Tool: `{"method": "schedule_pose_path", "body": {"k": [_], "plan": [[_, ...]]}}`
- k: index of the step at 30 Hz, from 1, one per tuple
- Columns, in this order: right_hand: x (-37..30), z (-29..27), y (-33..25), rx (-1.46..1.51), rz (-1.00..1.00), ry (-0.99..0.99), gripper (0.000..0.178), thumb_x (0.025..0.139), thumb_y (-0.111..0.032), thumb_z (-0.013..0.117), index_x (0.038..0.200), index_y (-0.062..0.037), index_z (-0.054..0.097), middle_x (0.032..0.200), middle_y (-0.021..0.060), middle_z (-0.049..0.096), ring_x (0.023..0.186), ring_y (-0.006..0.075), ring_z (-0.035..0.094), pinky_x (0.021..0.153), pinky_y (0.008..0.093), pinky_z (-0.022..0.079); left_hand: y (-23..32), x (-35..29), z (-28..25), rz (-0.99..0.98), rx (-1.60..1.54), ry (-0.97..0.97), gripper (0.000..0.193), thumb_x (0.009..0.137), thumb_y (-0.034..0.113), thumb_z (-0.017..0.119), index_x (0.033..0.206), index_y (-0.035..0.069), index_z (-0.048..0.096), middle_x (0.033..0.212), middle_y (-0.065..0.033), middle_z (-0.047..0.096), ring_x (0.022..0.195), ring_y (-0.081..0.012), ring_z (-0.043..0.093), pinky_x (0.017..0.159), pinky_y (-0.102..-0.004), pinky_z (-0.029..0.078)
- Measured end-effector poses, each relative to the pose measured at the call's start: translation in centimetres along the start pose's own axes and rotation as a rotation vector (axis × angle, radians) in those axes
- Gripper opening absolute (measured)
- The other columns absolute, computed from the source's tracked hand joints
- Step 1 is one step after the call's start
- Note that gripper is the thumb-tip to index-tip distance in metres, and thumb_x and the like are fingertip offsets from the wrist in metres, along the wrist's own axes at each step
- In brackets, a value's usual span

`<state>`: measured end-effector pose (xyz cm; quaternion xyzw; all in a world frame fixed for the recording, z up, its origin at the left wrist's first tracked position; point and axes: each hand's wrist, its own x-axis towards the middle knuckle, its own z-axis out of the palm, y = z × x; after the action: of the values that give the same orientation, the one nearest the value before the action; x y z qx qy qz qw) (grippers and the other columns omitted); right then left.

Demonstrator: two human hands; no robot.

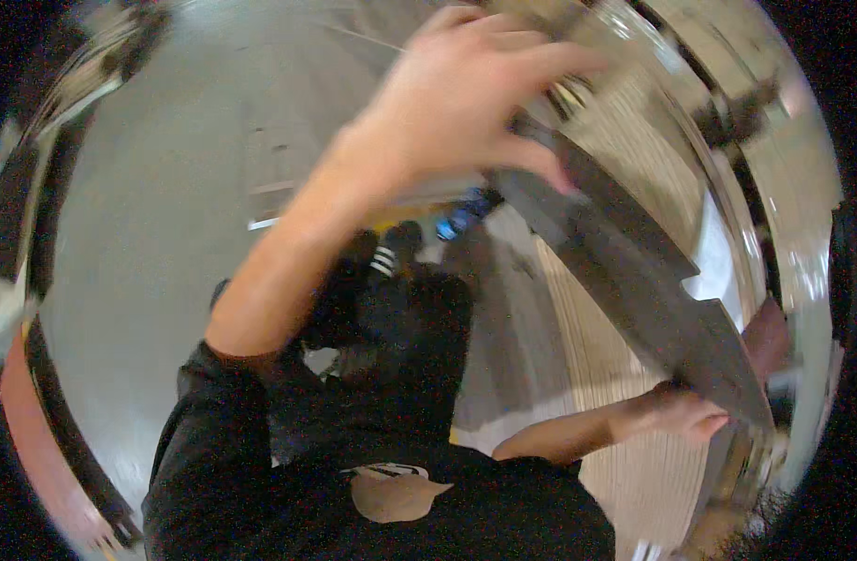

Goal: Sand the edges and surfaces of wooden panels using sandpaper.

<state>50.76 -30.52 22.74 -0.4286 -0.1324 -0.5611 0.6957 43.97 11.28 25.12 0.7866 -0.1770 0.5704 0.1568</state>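
A long, flat dark grey panel (625, 271) with a notch in its right edge slants from the upper middle toward the lower right. My right hand (681, 411) is closed on the panel's near end, with the fingers bent at its edge. At the far end is my left hand (475, 98), smeared by motion. Its fingers are stretched out and apart, and the thumb overlaps the panel in view. Whether that thumb touches the panel cannot be made out.
Beneath the panel lies a pale, ribbed stack of sheets (597, 360). A blue object (464, 215) sits near my feet, beside a dark shoe with white stripes (383, 260). Grey floor (148, 234) stretches to the left, with a reddish strip (50, 449) along the rim.
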Motion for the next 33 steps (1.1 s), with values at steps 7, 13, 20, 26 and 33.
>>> {"method": "schedule_pose_path", "body": {"k": [7, 13, 20, 26, 33], "plan": [[1.8, -7.0, -7.4, -0.527, -0.301, 0.196, 0.033, 0.103, -0.023, 0.052, 0.122, 0.0019, 0.061, 0.120, 0.0147, 0.065, 0.102, 0.0246, 0.059, 0.096, 0.0402, 0.048, 1.7, 4.4, 10.7, 0.048, -0.426, -0.266, 0.047, 0.067, 0.039, 0.085, 0.105, 0.015, 0.072, 0.084, -0.0109, 0.070, 0.077, -0.0330, 0.065, 0.066, -0.0425, 0.050], [-0.2, -15.8, -8.9, -0.979, -0.278, 0.192, 0.033, 0.107, -0.026, 0.046, 0.116, 0.0022, 0.062, 0.109, 0.0097, 0.065, 0.093, 0.0172, 0.057, 0.087, 0.0337, 0.047, 8.3, 0.3, 23.1, 0.131, -0.795, -0.295, 0.048, 0.071, 0.050, 0.080, 0.100, 0.012, 0.071, 0.080, -0.0115, 0.071, 0.071, -0.0339, 0.067, 0.066, -0.0416, 0.052], [-8.2, -28.9, -5.7, -1.056, 0.078, 0.158, 0.050, 0.107, -0.035, 0.045, 0.133, 0.0073, 0.055, 0.129, 0.0166, 0.062, 0.110, 0.0264, 0.058, 0.095, 0.0414, 0.048, 14.9, -16.0, 34.6, 0.231, -0.814, -0.810, 0.051, 0.078, 0.064, 0.065, 0.095, 0.016, 0.062, 0.078, -0.0113, 0.067, 0.080, -0.0368, 0.068, 0.065, -0.0485, 0.053], [-8.6, -33.9, -6.4, -1.479, 0.110, 0.270, 0.052, 0.107, -0.038, 0.043, 0.125, 0.0094, 0.058, 0.117, 0.0193, 0.068, 0.095, 0.0242, 0.062, 0.088, 0.0408, 0.048, 21.3, -21.8, 36.6, 0.323, -0.837, -0.955, 0.046, 0.077, 0.058, 0.069, 0.095, 0.015, 0.062, 0.085, -0.0072, 0.069, 0.087, -0.0329, 0.069, 0.069, -0.0461, 0.054], [-7.1, -32.0, -5.4, -1.329, -0.022, -0.039, 0.046, 0.109, -0.031, 0.036, 0.107, 0.0078, 0.061, 0.105, 0.0164, 0.073, 0.092, 0.0258, 0.068, 0.078, 0.0374, 0.046, 19.6, -26.1, 39.8, 0.168, -0.606, -0.643, 0.036, 0.083, 0.030, 0.069, 0.118, 0.023, 0.065, 0.119, -0.0057, 0.064, 0.119, -0.0270, 0.058, 0.097, -0.0479, 0.046]]}}
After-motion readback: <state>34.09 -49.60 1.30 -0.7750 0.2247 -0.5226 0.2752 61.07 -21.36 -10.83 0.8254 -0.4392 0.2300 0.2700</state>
